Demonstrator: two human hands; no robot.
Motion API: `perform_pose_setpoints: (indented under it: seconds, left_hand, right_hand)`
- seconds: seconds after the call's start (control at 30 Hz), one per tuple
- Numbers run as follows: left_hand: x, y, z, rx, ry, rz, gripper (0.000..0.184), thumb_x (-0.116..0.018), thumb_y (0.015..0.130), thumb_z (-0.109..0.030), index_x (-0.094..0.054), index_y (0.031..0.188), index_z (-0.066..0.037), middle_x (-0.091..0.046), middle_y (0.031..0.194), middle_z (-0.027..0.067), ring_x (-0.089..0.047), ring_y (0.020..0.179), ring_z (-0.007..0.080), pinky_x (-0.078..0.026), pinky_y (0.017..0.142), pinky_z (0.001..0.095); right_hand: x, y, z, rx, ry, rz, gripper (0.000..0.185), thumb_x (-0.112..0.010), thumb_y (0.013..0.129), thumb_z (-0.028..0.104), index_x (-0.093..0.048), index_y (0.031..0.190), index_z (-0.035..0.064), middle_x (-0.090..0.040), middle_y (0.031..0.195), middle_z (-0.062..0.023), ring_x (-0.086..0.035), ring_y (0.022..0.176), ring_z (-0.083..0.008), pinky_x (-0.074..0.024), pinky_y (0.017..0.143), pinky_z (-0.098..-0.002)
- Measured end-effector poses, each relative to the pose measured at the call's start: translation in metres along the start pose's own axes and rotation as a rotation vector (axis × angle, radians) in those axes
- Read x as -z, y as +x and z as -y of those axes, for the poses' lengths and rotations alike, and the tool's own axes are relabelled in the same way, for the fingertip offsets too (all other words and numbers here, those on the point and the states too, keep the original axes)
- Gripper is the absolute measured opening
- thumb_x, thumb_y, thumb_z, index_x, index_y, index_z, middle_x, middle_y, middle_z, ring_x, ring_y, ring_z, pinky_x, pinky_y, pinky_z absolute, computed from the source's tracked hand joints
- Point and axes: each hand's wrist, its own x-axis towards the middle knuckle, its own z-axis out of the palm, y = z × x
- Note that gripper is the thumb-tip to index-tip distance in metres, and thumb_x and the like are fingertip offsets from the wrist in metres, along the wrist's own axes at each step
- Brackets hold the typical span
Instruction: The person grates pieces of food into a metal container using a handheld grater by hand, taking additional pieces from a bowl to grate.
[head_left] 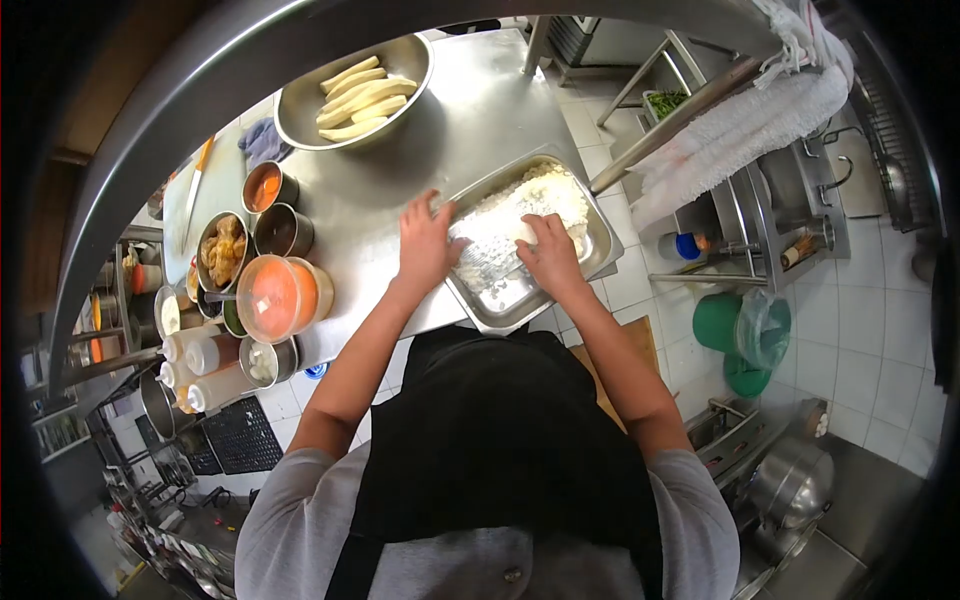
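A rectangular steel tray (502, 318) lies at the counter's front right edge. Inside it are white, crumbly shreds (548, 195) that look like grated cheese, and a perforated metal grater (487, 262) seems to lie flat among them. My right hand (550, 260) is over the tray, fingers curled round a white lump (524, 232), mostly covered by the fingers. At the tray's left rim is my left hand (425, 242), with fingers apart and the thumb reaching over the rim near the grater. I see nothing held in it.
A steel bowl (285, 110) of peeled bananas or plantains (365, 100) stands at the back. Along the left are a tub of orange sauce (278, 298), small steel pots (283, 232), squeeze bottles (218, 388) and a knife (193, 198). A white towel (740, 140) hangs at the right.
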Motion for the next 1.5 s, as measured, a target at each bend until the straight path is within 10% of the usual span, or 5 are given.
perform_pose_setpoints:
  seconds: [0.07,0.37,1.07,1.23,1.5]
  left_hand:
    - [-0.006,0.003,0.010,0.060,-0.036,-0.148,0.047,-0.081,0.074,-0.033,-0.062,0.103,-0.003,-0.064,0.103,0.0175,-0.055,0.111,0.0346,-0.043,0.094,0.0463]
    - [-0.016,-0.001,0.036,0.390,-0.506,0.603,0.059,-0.087,0.068,-0.039,-0.066,0.104,0.002,-0.070,0.090,0.0231,-0.068,0.084,0.0382,-0.051,0.074,0.0456]
    - [-0.002,-0.042,-0.013,0.460,-0.382,0.389,0.072,-0.091,0.062,-0.044,-0.056,0.108,0.000,-0.068,0.083,0.0205,-0.067,0.080,0.0385,-0.052,0.073,0.0464]
    - [-0.002,-0.049,-0.017,0.252,-0.284,0.084,0.062,-0.087,0.068,-0.039,-0.060,0.109,-0.002,-0.050,0.135,0.0263,-0.051,0.123,0.0387,-0.045,0.095,0.0430]
    - [-0.013,-0.059,-0.033,0.176,-0.183,0.286,0.038,-0.079,0.077,-0.034,-0.074,0.089,0.001,-0.029,0.152,0.0297,-0.027,0.140,0.0467,-0.026,0.109,0.0564]
  right_hand:
    - [0.005,-0.003,0.002,-0.057,0.065,0.077,0.041,-0.070,0.082,0.013,-0.059,0.120,0.0037,-0.053,0.103,-0.0189,-0.060,0.089,-0.0374,-0.0521,0.080,-0.0444]
    - [-0.015,-0.015,0.016,-0.053,0.008,0.092,0.046,-0.071,0.081,0.015,-0.056,0.122,0.0029,-0.053,0.108,-0.0230,-0.060,0.094,-0.0438,-0.0519,0.083,-0.0491]
    - [-0.002,-0.019,0.019,0.000,-0.037,0.322,0.047,-0.071,0.080,0.019,-0.060,0.123,0.0038,-0.054,0.110,-0.0216,-0.062,0.098,-0.0392,-0.0516,0.087,-0.0442]
    - [0.014,0.011,0.000,-0.116,-0.013,0.098,0.043,-0.072,0.079,0.015,-0.063,0.119,0.0037,-0.056,0.106,-0.0192,-0.061,0.096,-0.0371,-0.0515,0.086,-0.0419]
    - [0.015,0.010,-0.014,-0.089,-0.037,0.078,0.042,-0.071,0.081,0.015,-0.060,0.119,0.0003,-0.055,0.108,-0.0210,-0.059,0.101,-0.0375,-0.0500,0.087,-0.0429]
